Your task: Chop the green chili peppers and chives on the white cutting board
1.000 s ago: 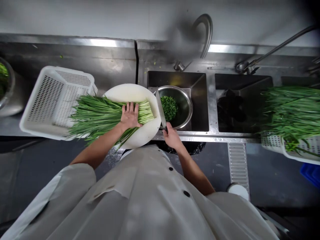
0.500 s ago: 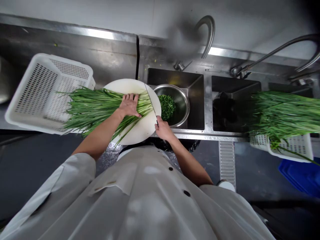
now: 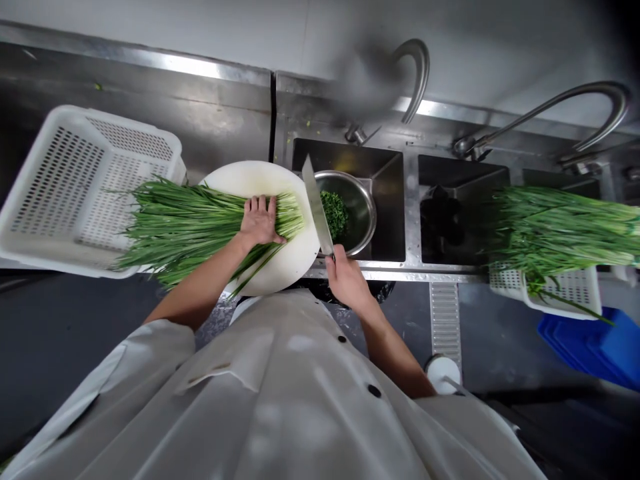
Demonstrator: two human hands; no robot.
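A thick bunch of long green stalks (image 3: 185,227) lies across a round white cutting board (image 3: 295,260), pale ends toward the right. My left hand (image 3: 259,220) rests on the bunch near those ends, fingers spread. A knife (image 3: 317,205) is in my right hand (image 3: 345,277), its broad blade tilted over the board's right edge, apart from the stalks. Just right of the blade, a round metal bowl (image 3: 367,220) sits in the sink with chopped greens (image 3: 335,213) in it, partly covered by the blade.
A white perforated basket (image 3: 55,193) stands at the left, leaf tips over its edge. Two curved faucets (image 3: 420,73) rise behind the sinks. At the right, more green stalks (image 3: 565,230) lie on a white basket (image 3: 575,293), above blue plastic items (image 3: 595,343) near the floor.
My right hand has moved right and toward me, taking the knife off the stalk ends to the board's right edge. The left hand stays on the bunch. The view has shifted slightly.
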